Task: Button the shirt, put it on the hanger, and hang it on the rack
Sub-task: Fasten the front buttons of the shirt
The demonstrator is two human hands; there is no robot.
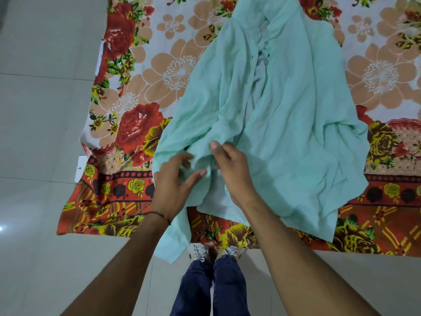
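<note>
Pale floor tiles (pixel 41 133) all round, and a loud floral sheet (pixel 159 71) thrown over what looks like a bed, red roses and peach flowers everywhere. The mint green shirt (pixel 296 110) lies on that sheet with its top end running away from the person. The hem end is nearest them, and one front panel droops over the near edge of the bed. It's open down the middle with the paler inside showing in the gap, so I'd say the buttoning has barely begun, if at all. I can't make out a single button or hole; the cloth's too crumpled.

Both hands are down at the lower front. The right grip (pixel 232 172) is clamped on the edge of one panel, thumb on top and fingers tucked under. The left grip (pixel 175 181) looks to have a fold of the other panel between thumb and fingers. That hold is looser, and the fingertips are partly buried in cloth.

Handling-wise, this thing looks thin, light and totally floppy, so it won't keep any shape you give it. I'd take it by the front edges, likely the firmest bit, and pinch right beside each button rather than grabbing a handful of panel. That overhanging piece could drag the rest off the bed. No hanger or rack in view.
</note>
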